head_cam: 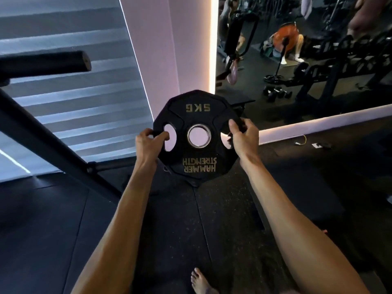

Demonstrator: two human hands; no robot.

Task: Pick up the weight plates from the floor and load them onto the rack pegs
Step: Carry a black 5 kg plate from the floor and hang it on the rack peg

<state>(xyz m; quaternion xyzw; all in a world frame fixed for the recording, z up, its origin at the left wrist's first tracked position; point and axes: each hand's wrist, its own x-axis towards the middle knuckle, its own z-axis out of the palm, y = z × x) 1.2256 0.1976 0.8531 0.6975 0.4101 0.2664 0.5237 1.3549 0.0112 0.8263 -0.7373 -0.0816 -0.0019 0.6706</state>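
A black 5 kg weight plate (198,115) with gold lettering and a metal-ringed centre hole is held upright in front of me, above the floor. My left hand (148,145) grips its left edge, with the thumb hooked through the left handle slot. My right hand (244,136) grips the right edge, fingers curled round the rim at the right slot. A thick black rack peg (48,63) sticks out at the upper left, well apart from the plate. The slanted black rack frame (42,141) runs down beneath it.
Dark rubber flooring (212,219) lies under me and my bare foot (201,281) shows at the bottom. A wall mirror (297,60) on the right reflects gym machines, dumbbells and people. A yellow cable (302,141) lies by the white baseboard.
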